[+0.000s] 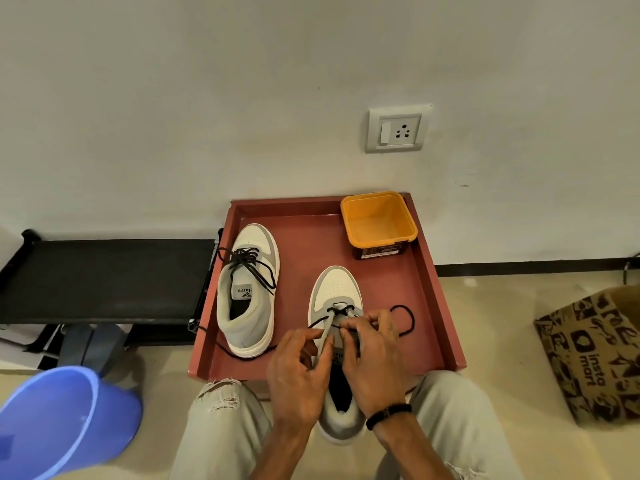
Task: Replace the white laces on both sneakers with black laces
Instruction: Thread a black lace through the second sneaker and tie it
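Both my hands, left hand [298, 368] and right hand [374, 355], pinching black lace [407, 318] on near sneaker [337, 292], laced sneaker [251, 289] beside, yellow tub [379, 218] on red tray [436, 296], white wall [207, 98] behind.

Soft, even indoor light, moderately bright; source unseen. My hands cast faint shadows only. No glare on wall [207, 98]. Wide-angle bend strong at edges: skirting curves, blue bucket [59, 420] and cardboard box [595, 355] stretched. Centre fairly sharp, slight softness overall; my knees blur at bottom.
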